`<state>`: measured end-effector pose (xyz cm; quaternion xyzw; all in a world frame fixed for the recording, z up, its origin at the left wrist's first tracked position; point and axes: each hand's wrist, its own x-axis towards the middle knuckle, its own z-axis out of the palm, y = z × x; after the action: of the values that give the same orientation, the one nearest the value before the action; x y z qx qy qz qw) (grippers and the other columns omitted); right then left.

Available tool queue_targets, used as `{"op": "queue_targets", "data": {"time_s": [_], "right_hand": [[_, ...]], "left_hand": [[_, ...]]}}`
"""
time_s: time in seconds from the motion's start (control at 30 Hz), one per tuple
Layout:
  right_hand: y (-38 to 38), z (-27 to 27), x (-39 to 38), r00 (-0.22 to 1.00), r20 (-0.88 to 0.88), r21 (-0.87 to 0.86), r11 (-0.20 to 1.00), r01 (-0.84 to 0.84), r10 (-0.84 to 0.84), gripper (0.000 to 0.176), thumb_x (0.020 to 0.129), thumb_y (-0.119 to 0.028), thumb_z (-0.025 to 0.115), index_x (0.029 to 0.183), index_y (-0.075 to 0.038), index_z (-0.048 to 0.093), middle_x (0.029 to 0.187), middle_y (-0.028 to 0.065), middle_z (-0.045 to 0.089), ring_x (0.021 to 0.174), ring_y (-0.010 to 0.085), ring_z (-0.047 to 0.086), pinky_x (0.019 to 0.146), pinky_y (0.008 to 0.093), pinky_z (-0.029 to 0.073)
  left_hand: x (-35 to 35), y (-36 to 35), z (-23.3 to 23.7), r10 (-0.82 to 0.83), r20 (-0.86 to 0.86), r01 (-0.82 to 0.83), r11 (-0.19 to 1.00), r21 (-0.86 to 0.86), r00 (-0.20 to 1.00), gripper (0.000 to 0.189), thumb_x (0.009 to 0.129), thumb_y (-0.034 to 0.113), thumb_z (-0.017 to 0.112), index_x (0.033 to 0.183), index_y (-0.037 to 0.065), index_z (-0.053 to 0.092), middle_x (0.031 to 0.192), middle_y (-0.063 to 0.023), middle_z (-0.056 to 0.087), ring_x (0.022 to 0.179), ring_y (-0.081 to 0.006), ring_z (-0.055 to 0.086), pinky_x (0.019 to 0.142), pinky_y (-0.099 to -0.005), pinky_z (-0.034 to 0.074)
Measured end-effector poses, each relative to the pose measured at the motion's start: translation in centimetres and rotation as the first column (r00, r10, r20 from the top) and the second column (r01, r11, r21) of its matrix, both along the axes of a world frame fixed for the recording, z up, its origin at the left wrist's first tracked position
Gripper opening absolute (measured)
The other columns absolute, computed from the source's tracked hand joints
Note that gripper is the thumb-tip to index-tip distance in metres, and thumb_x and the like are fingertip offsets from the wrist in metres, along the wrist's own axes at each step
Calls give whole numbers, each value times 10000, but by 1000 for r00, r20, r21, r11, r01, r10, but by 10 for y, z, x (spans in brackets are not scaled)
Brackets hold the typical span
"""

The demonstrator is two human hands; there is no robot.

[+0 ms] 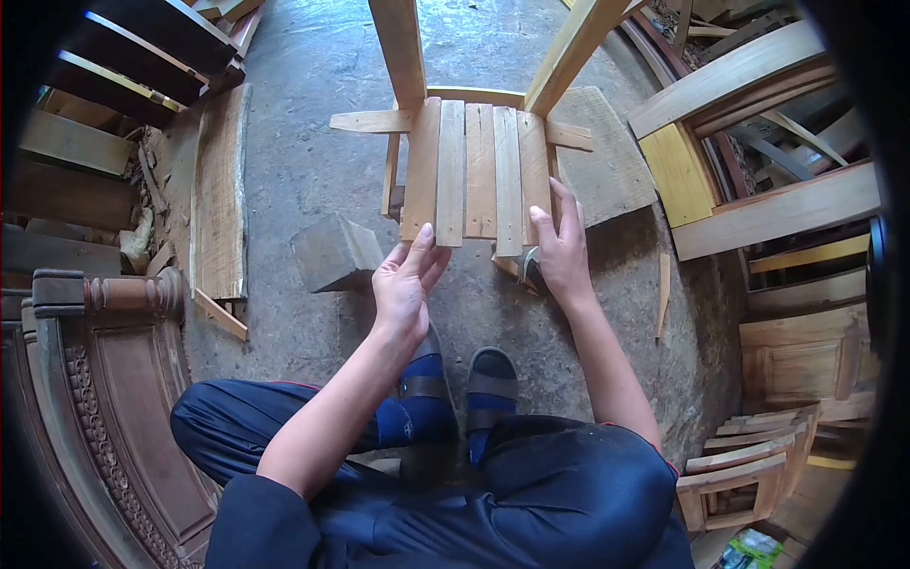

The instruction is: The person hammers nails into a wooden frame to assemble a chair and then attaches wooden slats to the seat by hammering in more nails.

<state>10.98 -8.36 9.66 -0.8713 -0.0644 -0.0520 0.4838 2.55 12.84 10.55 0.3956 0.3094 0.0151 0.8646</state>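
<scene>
A small wooden chair stands in front of me, its seat made of several narrow slats side by side with uneven front ends. Two upright posts rise from its far side. At the front left corner, my left hand is closed on the end of the outer left slat, thumb on top and fingers partly hidden below. My right hand holds the right edge of the seat, its thumb by the outer right slat and its fingers along the side. Short wooden pieces stick out on both sides.
A wooden block lies on the concrete floor left of the chair. Boards and carved furniture line the left. On the right are a wide plank, wooden frames and a slatted piece.
</scene>
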Motion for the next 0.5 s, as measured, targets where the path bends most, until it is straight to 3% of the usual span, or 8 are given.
{"op": "queue_targets", "data": {"time_s": [0.5], "right_hand": [[1, 1, -2, 1000, 5, 11, 1000, 21, -21, 581, 1051, -348, 641, 1528, -42, 512, 1422, 243, 541, 1350, 394, 539, 1168, 485, 420]], "left_hand": [[4, 2, -12, -1, 19, 1, 999, 46, 1000, 334, 1057, 275, 727, 1261, 17, 669, 1198, -77, 742, 1108, -169, 724, 1025, -329, 595]]}}
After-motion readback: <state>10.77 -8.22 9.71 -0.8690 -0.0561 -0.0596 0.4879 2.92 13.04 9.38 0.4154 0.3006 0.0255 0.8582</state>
